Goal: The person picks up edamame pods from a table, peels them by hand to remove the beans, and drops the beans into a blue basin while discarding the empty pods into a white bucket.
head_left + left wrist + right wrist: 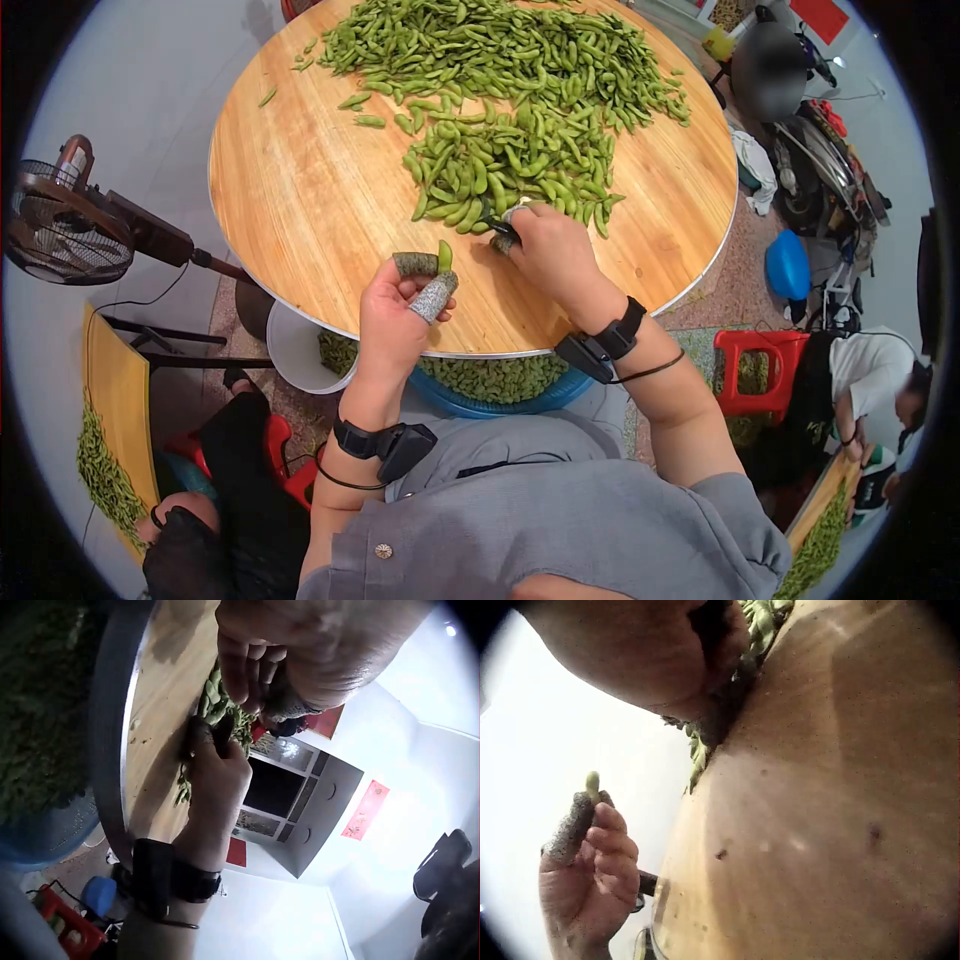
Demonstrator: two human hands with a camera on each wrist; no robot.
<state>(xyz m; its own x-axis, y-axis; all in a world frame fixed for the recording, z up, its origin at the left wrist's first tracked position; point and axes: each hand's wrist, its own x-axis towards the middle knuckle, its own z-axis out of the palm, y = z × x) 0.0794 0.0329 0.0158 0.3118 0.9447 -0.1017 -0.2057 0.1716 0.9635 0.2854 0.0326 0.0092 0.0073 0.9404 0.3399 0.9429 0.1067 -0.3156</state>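
Between thumb and forefinger, my left hand [392, 305] pinches one green soybean pod [445, 256], which points up over the near part of the table. Grey speckled finger sleeves [433, 298] cover that thumb and finger. In the right wrist view the pod [592, 784] sticks out above the sleeved fingertips. At the near edge of a pile of pods [510, 160], my right hand [552, 250] grips a small black tool [503, 229]. Its fingers hide most of it, and I cannot tell its kind. Grey sleeves also show on the right fingertips.
A larger heap of pods [500, 50] covers the far side of the round wooden table [290, 170]. Below its near edge are a blue basin [450, 402] of pods and a white bucket [295, 345]. A fan [75, 215] stands left; people sit at side tables.
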